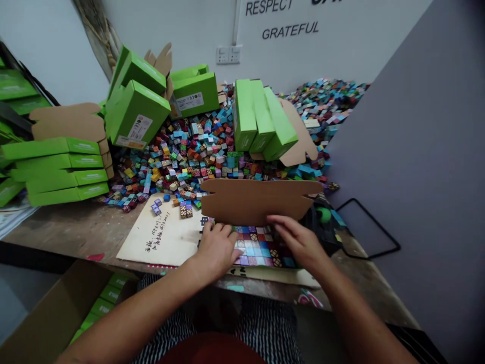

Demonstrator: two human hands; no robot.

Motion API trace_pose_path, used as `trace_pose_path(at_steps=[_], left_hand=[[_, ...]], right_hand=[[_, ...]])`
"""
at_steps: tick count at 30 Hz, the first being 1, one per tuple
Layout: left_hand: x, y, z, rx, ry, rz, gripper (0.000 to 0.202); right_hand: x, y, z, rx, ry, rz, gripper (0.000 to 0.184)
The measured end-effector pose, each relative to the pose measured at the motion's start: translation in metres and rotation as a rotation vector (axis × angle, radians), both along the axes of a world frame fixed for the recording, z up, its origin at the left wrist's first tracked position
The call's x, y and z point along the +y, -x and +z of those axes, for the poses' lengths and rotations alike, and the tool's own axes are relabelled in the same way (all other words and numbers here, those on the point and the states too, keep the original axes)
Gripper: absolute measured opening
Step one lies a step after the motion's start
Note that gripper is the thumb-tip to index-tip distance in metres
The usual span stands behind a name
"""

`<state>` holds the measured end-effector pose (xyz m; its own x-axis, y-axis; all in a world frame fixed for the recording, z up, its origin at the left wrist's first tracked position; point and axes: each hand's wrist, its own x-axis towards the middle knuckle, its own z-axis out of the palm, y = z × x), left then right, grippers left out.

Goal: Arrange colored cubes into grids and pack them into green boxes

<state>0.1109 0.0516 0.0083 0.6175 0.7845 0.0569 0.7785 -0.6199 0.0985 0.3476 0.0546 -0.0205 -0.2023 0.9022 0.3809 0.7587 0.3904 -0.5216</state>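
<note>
An open cardboard box (pixel 259 199) lies near the table's front edge with its brown lid raised at the back. Inside it, small patterned cubes (pixel 253 248) are packed in rows, in blue, purple, white and brown. My left hand (pixel 215 250) rests over the left side of the cubes, fingers apart and bent down onto them; its fingertips are partly hidden. At the right side of the box is my right hand (pixel 301 240), with fingers stretched toward the back right corner. Nothing shows in its grasp. Both forearms come in from below.
Loose cubes (pixel 197 146) are heaped across the back of the table. Green boxes (pixel 140 111) stand on the heap, with a stack of flat green boxes (pixel 64 169) at left. A sheet with handwriting (pixel 162 237) lies beside my box. A black wire frame (pixel 373 227) stands right.
</note>
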Motion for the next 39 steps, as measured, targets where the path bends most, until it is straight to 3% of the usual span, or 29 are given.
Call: trace_pose_path(at_steps=[2,4,8,11,13,15,18,23,28,33,36,39], left_hand=[[-0.01,-0.005,-0.003,-0.094,0.011,-0.097,0.044],[-0.019,-0.011,-0.009,-0.159,0.021,-0.213,0.046],[-0.03,-0.016,-0.027,-0.173,-0.045,-0.299,0.018],[-0.032,-0.011,-0.032,-0.168,-0.064,-0.283,0.011],[-0.034,-0.005,-0.033,-0.171,-0.064,-0.254,0.009],[-0.035,0.001,-0.033,-0.187,-0.07,-0.239,0.011],[-0.037,0.006,-0.035,-0.22,-0.093,-0.238,0.012],[-0.035,0.007,-0.039,-0.222,-0.103,-0.244,0.009],[-0.035,0.007,-0.04,-0.218,-0.12,-0.232,0.01],[-0.037,0.008,-0.038,-0.204,-0.111,-0.239,0.01],[-0.037,0.008,-0.037,-0.201,-0.113,-0.235,0.011],[-0.036,0.009,-0.038,-0.212,-0.122,-0.238,0.01]], right_hand=[[-0.001,-0.008,0.003,-0.049,-0.033,-0.068,0.03],[-0.004,-0.008,0.001,-0.205,-0.043,-0.036,0.027],[-0.01,0.009,-0.006,-0.361,-0.03,0.103,0.027],[-0.01,0.014,-0.003,-0.223,-0.026,0.131,0.029],[-0.008,0.006,0.004,-0.191,-0.056,0.033,0.028],[-0.006,-0.005,0.009,-0.274,-0.069,-0.054,0.024],[-0.005,-0.015,0.01,-0.493,-0.005,-0.029,0.019],[-0.005,-0.001,0.006,-0.71,0.009,-0.081,0.024],[-0.006,0.013,0.011,-0.685,0.026,-0.128,0.02],[-0.011,0.026,0.021,-0.789,0.096,-0.317,0.017],[-0.011,0.027,0.027,-0.809,0.149,-0.298,0.016],[-0.013,0.018,0.031,-0.661,0.235,-0.24,0.017]])
